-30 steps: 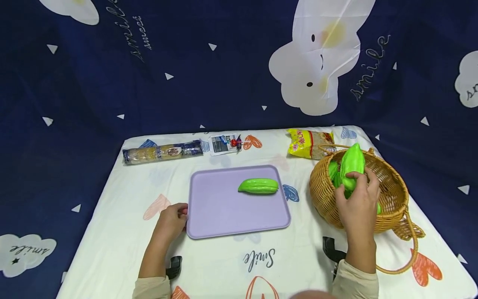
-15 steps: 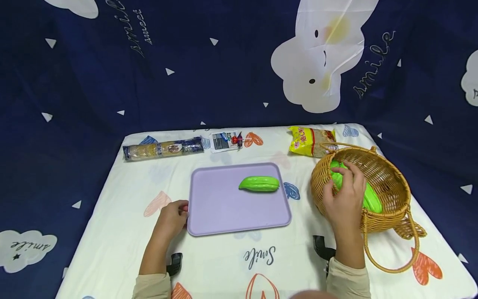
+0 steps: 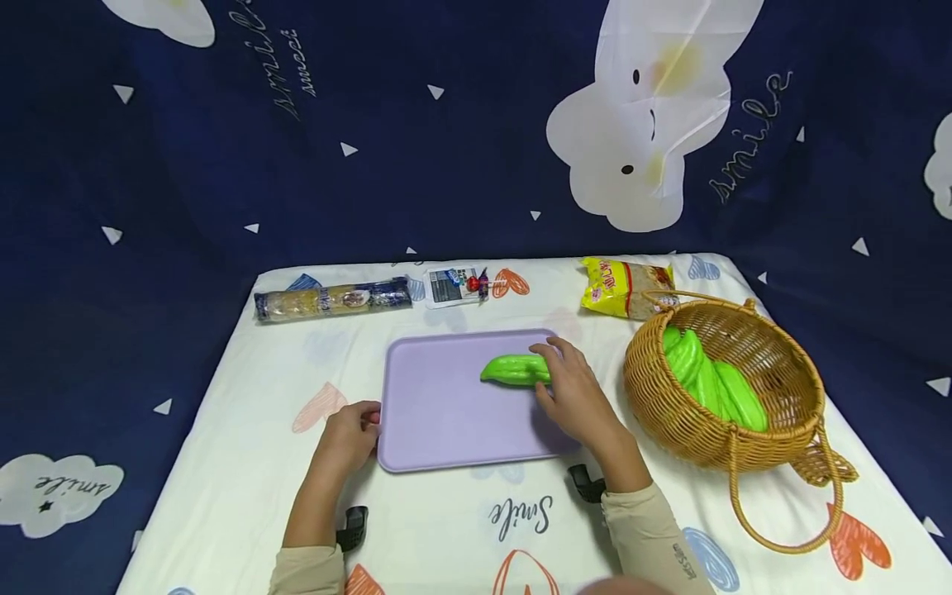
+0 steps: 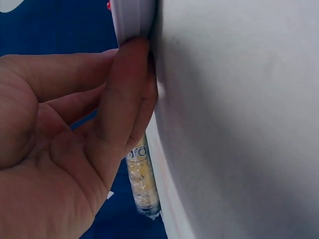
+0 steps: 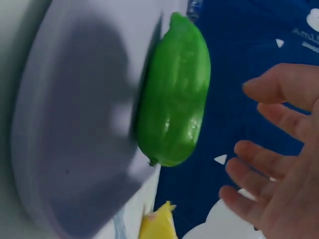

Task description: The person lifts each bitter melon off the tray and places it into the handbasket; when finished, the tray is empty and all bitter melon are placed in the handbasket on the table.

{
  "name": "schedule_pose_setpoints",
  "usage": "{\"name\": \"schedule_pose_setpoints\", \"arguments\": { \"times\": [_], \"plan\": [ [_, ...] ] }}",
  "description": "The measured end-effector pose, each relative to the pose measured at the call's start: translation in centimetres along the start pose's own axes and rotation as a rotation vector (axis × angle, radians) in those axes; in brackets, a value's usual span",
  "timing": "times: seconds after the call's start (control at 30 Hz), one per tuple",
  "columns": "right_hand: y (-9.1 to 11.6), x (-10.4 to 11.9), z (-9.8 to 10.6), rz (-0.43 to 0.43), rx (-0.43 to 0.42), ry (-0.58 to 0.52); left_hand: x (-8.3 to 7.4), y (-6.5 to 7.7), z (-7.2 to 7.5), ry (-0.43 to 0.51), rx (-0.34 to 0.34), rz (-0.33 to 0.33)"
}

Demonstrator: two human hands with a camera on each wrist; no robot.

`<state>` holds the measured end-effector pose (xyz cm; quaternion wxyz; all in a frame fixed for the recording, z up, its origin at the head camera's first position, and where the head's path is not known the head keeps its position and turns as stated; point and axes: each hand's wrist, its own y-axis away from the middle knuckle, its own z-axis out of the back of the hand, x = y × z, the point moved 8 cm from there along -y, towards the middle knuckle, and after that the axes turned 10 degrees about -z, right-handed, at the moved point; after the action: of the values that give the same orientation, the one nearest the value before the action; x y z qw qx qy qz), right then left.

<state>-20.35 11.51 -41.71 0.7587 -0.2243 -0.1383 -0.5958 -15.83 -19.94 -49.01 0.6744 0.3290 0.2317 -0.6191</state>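
Observation:
A purple tray (image 3: 446, 421) lies on the table with one green ridged toy vegetable, like a bitter melon (image 3: 509, 369), at its right side. My left hand (image 3: 349, 438) holds the tray's left rim between thumb and fingers; the left wrist view shows the fingertips against the rim (image 4: 134, 22). Above the tray's right end is my right hand (image 3: 576, 401), its fingers spread and relaxed. In the right wrist view a gap separates the right hand (image 5: 279, 154) from the bitter melon (image 5: 175, 94). The head view has the hand covering the melon's right end.
A wicker basket (image 3: 662, 405) with several more green bitter melons (image 3: 714, 384) stands tilted at the right, its handle hanging in front. Along the back lie a long noodle pack (image 3: 335, 300), a small packet (image 3: 449, 287) with a lollipop (image 3: 473, 284), and a yellow bag (image 3: 610, 287).
My right hand let go of a bitter melon in the basket, came out with nothing and moved left over the tray. The left hand stayed at the tray's rim.

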Motion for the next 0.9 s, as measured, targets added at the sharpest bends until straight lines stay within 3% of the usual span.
{"name": "schedule_pose_setpoints", "arguments": {
  "times": [0.33,0.9],
  "plan": [
    [-0.1,-0.9,-2.4,-0.016,0.073,0.017,0.0,0.2,0.2,-0.043,-0.021,-0.016],
    [0.2,-1.1,-2.4,0.022,-0.014,0.045,-0.1,0.1,0.3,-0.045,-0.032,-0.025]
  ]
}}
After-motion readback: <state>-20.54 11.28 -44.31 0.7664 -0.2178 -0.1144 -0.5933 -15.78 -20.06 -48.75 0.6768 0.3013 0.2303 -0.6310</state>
